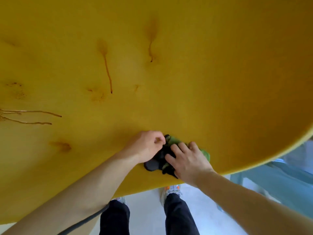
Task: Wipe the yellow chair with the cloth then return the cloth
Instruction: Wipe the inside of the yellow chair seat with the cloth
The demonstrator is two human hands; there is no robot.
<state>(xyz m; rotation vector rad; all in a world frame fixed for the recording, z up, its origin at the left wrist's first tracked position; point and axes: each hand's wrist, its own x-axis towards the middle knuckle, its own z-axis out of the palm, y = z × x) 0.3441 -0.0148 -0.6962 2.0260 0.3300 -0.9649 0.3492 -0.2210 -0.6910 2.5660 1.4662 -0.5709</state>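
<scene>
The yellow chair (186,73) fills most of the view as a broad curved surface, marked with several brown drip stains and smudges. A crumpled black and green cloth (160,161) lies on it near the front edge. My left hand (146,145) pinches the cloth's upper left corner with curled fingers. My right hand (188,161) lies flat on the cloth's right side, fingers spread, pressing it against the chair. Part of the cloth is hidden under both hands.
Long brown streaks (30,117) run in from the left edge and a drip line (108,73) runs down the middle. Below the chair's edge are my legs in dark trousers (177,216), sneakers (171,189), pale floor and a bluish surface (279,180) at right.
</scene>
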